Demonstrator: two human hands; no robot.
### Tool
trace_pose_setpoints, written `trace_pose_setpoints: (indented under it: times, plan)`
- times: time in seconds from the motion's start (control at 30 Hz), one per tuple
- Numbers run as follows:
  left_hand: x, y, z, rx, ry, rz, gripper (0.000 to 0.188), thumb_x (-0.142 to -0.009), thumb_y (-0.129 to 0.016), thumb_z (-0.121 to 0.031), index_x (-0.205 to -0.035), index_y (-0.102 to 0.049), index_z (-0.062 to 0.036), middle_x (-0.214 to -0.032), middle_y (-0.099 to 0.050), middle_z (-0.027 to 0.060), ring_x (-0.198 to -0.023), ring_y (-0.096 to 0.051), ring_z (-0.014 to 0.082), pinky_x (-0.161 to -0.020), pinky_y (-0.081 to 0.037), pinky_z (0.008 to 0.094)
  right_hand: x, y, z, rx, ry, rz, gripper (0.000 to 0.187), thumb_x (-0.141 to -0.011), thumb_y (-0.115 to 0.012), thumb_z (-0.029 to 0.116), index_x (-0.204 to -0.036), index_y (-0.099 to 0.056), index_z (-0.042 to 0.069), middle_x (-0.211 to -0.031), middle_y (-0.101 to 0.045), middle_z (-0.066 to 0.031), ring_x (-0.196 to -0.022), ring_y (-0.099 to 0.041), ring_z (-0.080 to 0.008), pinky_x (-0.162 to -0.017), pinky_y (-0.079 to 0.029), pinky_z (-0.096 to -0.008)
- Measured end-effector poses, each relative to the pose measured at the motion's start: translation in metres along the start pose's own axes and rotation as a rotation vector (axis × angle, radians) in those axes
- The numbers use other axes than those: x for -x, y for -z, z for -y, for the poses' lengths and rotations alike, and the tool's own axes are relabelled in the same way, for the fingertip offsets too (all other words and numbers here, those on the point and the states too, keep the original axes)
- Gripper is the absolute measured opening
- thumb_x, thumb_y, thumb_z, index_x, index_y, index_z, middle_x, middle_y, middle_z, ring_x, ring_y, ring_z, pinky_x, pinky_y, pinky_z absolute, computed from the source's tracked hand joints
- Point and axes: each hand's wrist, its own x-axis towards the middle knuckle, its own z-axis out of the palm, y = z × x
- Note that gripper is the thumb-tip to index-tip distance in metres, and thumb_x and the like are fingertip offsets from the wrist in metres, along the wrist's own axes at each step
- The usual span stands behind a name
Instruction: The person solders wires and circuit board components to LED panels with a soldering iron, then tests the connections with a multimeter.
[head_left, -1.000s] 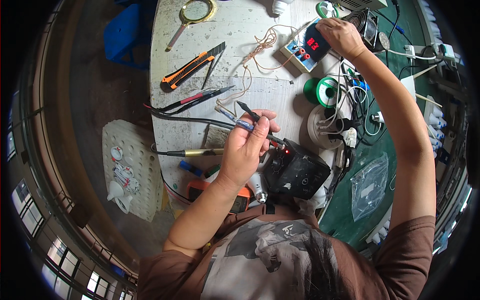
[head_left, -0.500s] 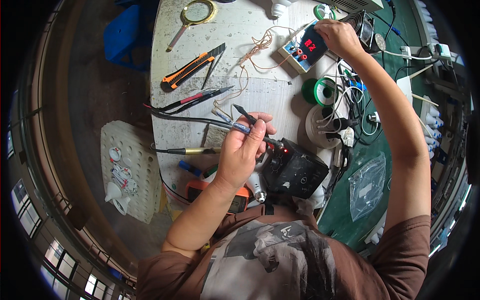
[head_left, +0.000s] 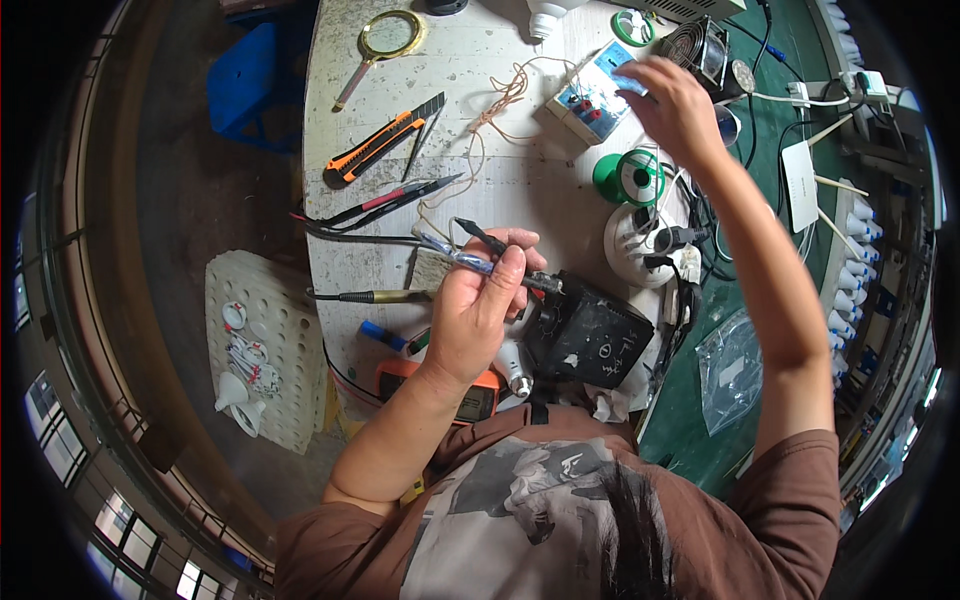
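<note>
Soldering iron (head_left: pixel 478 262): we grip it in our closed left hand (head_left: pixel 480 310), above the desk (head_left: pixel 400 150).
Right hand (head_left: pixel 675 105): loosely open, fingers on the small control box (head_left: pixel 590 92).
Progress: we judge setup ongoing; soldering not begun.

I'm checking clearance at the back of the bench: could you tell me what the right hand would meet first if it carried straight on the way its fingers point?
Probably the small white meter box with red terminals; the right hand hovers beside it, though height is unclear.

One magnifying glass (head_left: pixel 385 40), one utility knife (head_left: pixel 372 150), two solder spools (head_left: pixel 632 178).
</note>
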Motion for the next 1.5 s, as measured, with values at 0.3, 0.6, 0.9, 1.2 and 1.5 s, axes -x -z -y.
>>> trace_pose_setpoints:
  times: [0.3,0.6,0.9,1.2,1.5]
  plan:
    - [0.036,-0.027,0.015,-0.541,-0.255,0.086,0.023,-0.104,-0.056,-0.023,-0.102,-0.054,-0.0001,-0.092,-0.057,0.0111,-0.080,-0.057,0.0215,-0.074,-0.048,0.0336,0.090,0.089,0.185,-0.596,-0.236,0.074,0.034,-0.068,-0.086,0.018,-0.098,-0.070,0.011,-0.090,-0.067,-0.0042,-0.078,-0.067,-0.0246,-0.065,-0.055,-0.0344]
    - [0.058,-0.049,0.018,-0.921,-0.388,0.220,0.025,-0.101,-0.058,-0.021,-0.110,-0.053,0.0022,-0.102,-0.056,0.0182,-0.094,-0.059,0.0385,-0.083,-0.048,0.0434,0.136,0.104,0.222,-0.481,-0.402,0.067,0.031,-0.078,-0.073,0.009,-0.106,-0.062,0.007,-0.085,-0.063,-0.0089,-0.075,-0.067,-0.0287,-0.061,-0.054,-0.0375]
    - [0.068,-0.046,0.010,-0.766,0.096,0.406,0.018,-0.106,-0.053,-0.020,-0.114,-0.056,-0.0038,-0.093,-0.066,0.0044,-0.072,-0.057,0.0046,-0.065,-0.046,0.0197,0.165,0.128,0.204,-1.301,-0.862,-0.009,0.016,-0.090,-0.072,0.011,-0.100,-0.067,0.000,-0.081,-0.068,-0.0017,-0.068,-0.065,-0.0105,-0.061,-0.053,-0.0262]
    - [0.090,-0.031,0.026,-0.442,0.123,0.349,0.020,-0.107,-0.052,-0.021,-0.117,-0.049,-0.0039,-0.097,-0.069,0.0102,-0.077,-0.063,0.0083,-0.071,-0.053,0.0219,0.217,0.113,0.185,-1.770,-1.027,-0.330,0.015,-0.095,-0.070,0.016,-0.100,-0.064,0.003,-0.084,-0.065,-0.0026,-0.065,-0.063,-0.0095,-0.060,-0.054,-0.0234]
    - [0.085,-0.028,0.067,-0.904,-0.482,0.072,0.016,-0.093,-0.068,0.000,-0.108,-0.062,0.0000,-0.109,-0.069,0.0092,-0.095,-0.069,0.0141,-0.085,-0.057,0.0281,0.247,0.068,0.220,-1.037,-0.803,-0.416,0.009,-0.095,-0.066,0.001,-0.103,-0.065,-0.002,-0.096,-0.071,-0.0074,-0.086,-0.073,-0.0136,-0.073,-0.058,-0.0259]
